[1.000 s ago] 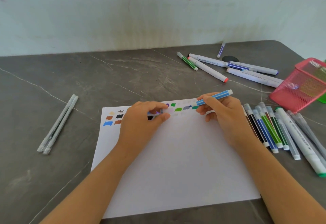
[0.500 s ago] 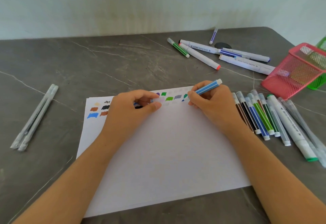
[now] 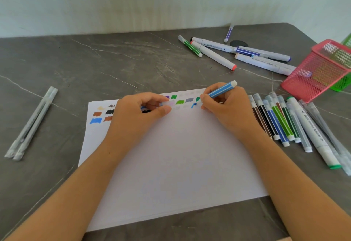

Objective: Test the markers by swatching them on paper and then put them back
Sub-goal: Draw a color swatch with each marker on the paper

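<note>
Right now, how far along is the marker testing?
Done: swatches line the paper's top. In hand: the right hand presses the blue marker to the paper at a blue mark, while the left hand pinches what looks like its cap. Left: capping it and putting back the loose markers on the table, probably into the pink basket.

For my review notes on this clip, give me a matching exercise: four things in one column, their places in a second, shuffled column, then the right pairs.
Things
1. blue marker
2. clear cap
3. pink basket
4. two grey pens

Places
A. on the table, left of the paper, apart from it
B. pinched in the left hand
C. gripped by the right hand at the paper's top edge
D. far right, in front of a green basket

Pairs: 1-C, 2-B, 3-D, 4-A
</note>
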Available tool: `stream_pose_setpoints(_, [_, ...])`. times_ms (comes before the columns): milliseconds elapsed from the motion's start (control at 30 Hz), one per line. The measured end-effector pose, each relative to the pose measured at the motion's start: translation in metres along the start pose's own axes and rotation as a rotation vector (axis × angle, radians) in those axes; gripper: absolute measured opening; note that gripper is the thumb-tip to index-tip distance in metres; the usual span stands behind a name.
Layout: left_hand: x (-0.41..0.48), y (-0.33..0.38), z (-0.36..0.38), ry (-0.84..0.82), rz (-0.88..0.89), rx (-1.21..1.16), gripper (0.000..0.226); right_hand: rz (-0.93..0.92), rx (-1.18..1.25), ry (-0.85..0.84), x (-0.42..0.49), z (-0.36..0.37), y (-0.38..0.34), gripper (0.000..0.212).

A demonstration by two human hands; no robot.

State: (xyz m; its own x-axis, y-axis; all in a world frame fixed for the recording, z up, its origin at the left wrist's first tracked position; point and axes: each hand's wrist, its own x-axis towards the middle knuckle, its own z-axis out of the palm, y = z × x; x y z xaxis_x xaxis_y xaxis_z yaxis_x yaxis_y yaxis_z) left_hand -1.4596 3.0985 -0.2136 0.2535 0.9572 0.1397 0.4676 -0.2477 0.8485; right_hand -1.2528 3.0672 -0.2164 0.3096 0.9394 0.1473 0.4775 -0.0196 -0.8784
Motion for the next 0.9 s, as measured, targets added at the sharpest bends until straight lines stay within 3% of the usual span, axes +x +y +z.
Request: stream_pose_setpoints(900, [0.0006, -0.0022, -0.0001, -0.011, 0.027, -0.008, 0.014, 0.025, -0.031, 0.043, 0.0003, -0.0052, 0.0018, 0.010])
